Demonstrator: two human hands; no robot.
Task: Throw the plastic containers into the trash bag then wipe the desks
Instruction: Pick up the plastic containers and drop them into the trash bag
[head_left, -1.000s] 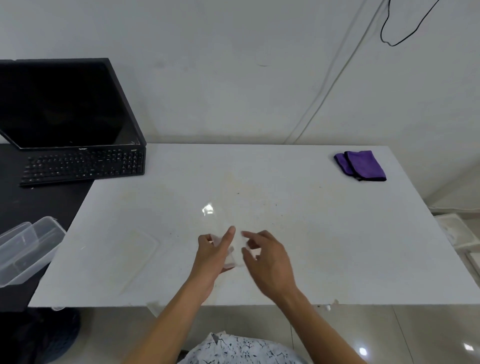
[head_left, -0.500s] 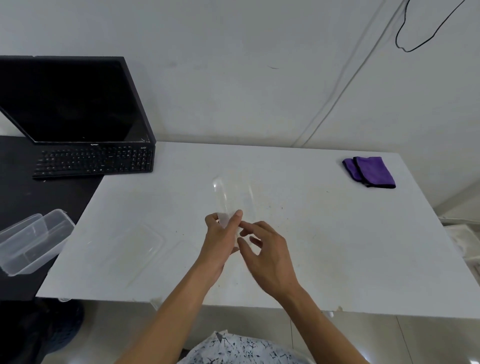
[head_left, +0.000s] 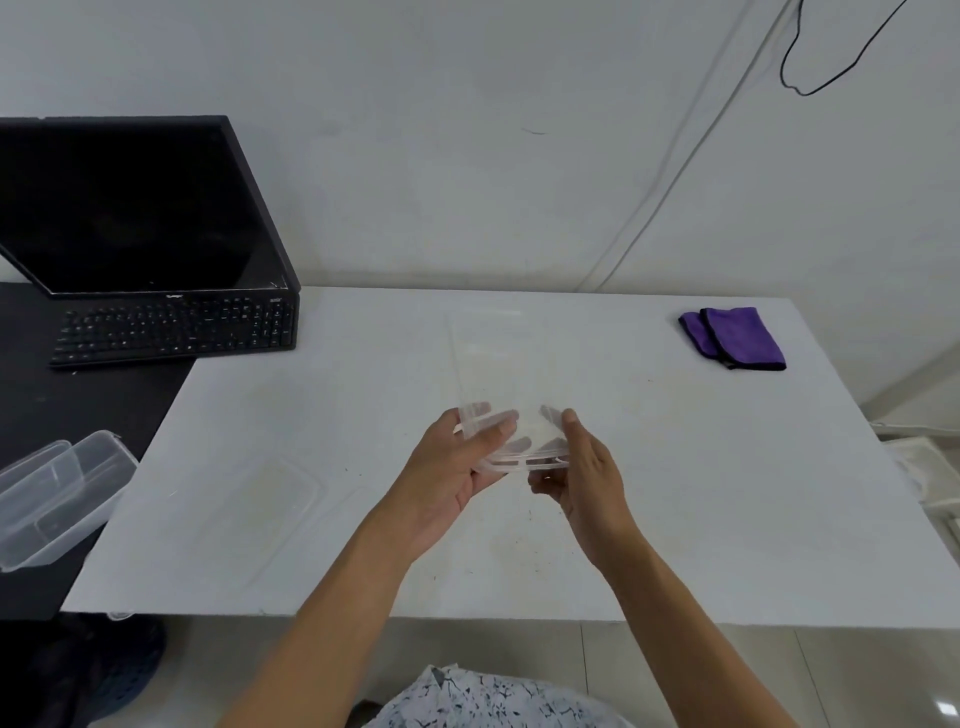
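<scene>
Two-handed, closest in: holding one clear plastic container (head_left: 501, 374) above the white desk (head_left: 701, 519), lifted off the surface, open rim tipped toward the wearer. Gripping the left wall with the left hand (head_left: 452, 467), fingers curled over the rim; pinching the right edge with the right hand (head_left: 587, 478), thumb on top, fingers beneath. Looks like the pickup stage, with no trash bag anywhere in sight.

Could slip from here: thin, slick walls, gripped only at the near rim, so likely to flex or twist free if squeezed unevenly or swung fast. Might also shed residue on the way; impossible to tell whether anything sits inside.

Just left, flat on the same desk: a clear lid (head_left: 278, 493), nearly invisible against the white top. Easy to overlook, or to sweep off the front edge with a forearm or, later, the cloth.

Farther left, on the black desk (head_left: 104, 405): two more clear containers (head_left: 57, 493), apparently nested, close to the front edge. Liable to go to the floor under a careless reach.

Far right: a folded purple cloth (head_left: 732, 338), untouched, wiping not yet begun. Far left, at the back: keyboard (head_left: 176, 327) and dark monitor (head_left: 130, 208), tight against the white desk's corner. Worth keeping wiping strokes clear of them.
</scene>
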